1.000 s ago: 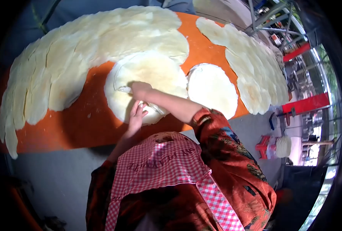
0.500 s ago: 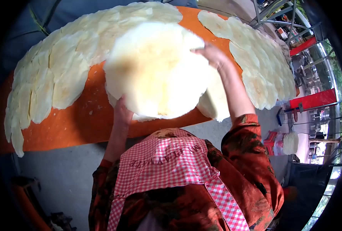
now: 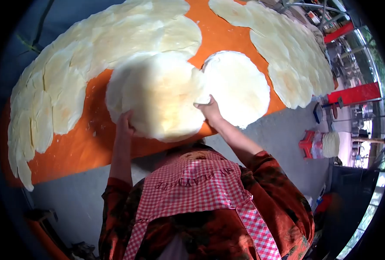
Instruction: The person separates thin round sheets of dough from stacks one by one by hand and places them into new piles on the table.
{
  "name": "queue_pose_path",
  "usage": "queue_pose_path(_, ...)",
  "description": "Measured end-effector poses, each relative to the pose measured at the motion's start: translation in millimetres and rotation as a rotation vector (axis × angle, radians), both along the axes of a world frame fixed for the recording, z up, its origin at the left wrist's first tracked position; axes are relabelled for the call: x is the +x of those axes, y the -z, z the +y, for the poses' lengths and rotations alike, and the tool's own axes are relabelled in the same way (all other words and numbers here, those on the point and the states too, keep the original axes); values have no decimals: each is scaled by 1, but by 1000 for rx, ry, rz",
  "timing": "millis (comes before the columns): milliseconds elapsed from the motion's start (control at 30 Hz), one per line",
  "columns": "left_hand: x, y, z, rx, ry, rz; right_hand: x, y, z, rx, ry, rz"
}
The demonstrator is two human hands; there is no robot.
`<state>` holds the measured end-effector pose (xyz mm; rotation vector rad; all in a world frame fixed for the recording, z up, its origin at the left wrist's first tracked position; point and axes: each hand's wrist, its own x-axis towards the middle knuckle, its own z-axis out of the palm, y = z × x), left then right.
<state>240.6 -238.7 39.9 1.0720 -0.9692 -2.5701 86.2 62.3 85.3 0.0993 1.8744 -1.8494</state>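
Below, an orange table (image 3: 84, 149) carries overlapping pale sheets (image 3: 123, 34). Near its front edge, a round sheet (image 3: 175, 97), left of a whiter disc (image 3: 240, 89), is held by its rim, left hand (image 3: 125, 123) and right hand (image 3: 210, 111) at opposite sides.

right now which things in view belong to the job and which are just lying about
Seemingly part of the job:
pale round sheet, left hand and right hand at its edges
white round beside it
overlapping sheets spread farther out
orange tabletop under them

Apparently just lying about:
red item on the floor
blue item, too small to identify
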Motion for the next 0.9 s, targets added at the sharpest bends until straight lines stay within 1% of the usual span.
queue_pose_path(67,-1,5,-12,48,44,-75,-6,13,-4,80,-27,135)
queue_pose_path(100,-4,5,-11,70,61,-113,-15,9,-4,89,-65,217)
queue_pose_path(167,-8,-5,-3,67,76,-124,-32,-18,-9,99,-158,355)
queue_pose_path(200,-6,-13,-1,59,73,-137,-40,-43,-8,-2,-178,317)
queue_pose_path(233,-7,-22,5,29,36,-89,-46,-74,-6,-56,-144,186)
queue_pose_path(267,-10,-32,16,-1,-3,-42,-65,-72,1,-108,-164,153)
queue_pose_path(300,-10,-39,25,-35,-39,11,-71,-95,8,-160,-222,138)
queue_pose_path(400,-7,-50,39,-163,-141,191,-88,-113,12,-102,-207,364)
queue_pose_path(433,-5,-73,52,-215,-130,237,-96,-117,12,-163,-316,406)
queue_pose_path(467,-2,-84,59,-305,-165,308,-100,-120,9,-209,-343,378)
queue_pose_path(533,6,-91,60,-280,-273,255,-100,-131,-3,-295,-398,314)
queue_pose_path(567,10,-89,57,-267,-283,275,-105,-123,-13,-330,-374,268)
queue_pose_path(600,14,-81,53,-217,-290,203,-113,-106,-25,-203,-359,410)
queue_pose_path(667,23,-48,46,-108,-302,60,-123,-62,-46,58,-314,689)
queue_pose_path(700,28,-22,42,-65,-306,15,-120,-47,-47,311,-261,957)
queue_pose_path(733,34,1,41,-44,-274,-13,-114,-22,-53,324,-176,964)
queue_pose_path(767,36,1,49,-64,-304,-45,-108,-7,-59,342,-92,974)
queue_pose_path(800,38,4,58,-72,-336,-79,-90,-5,-54,397,-165,835)
queue_pose_path(833,42,10,56,-40,-315,-51,-66,-1,-45,462,-240,688)
queue_pose_path(867,45,18,51,-4,-294,-22,-53,16,-40,492,-284,734)
queue_pose_path(900,46,43,38,40,-284,-3,-47,29,-36,471,-380,541)
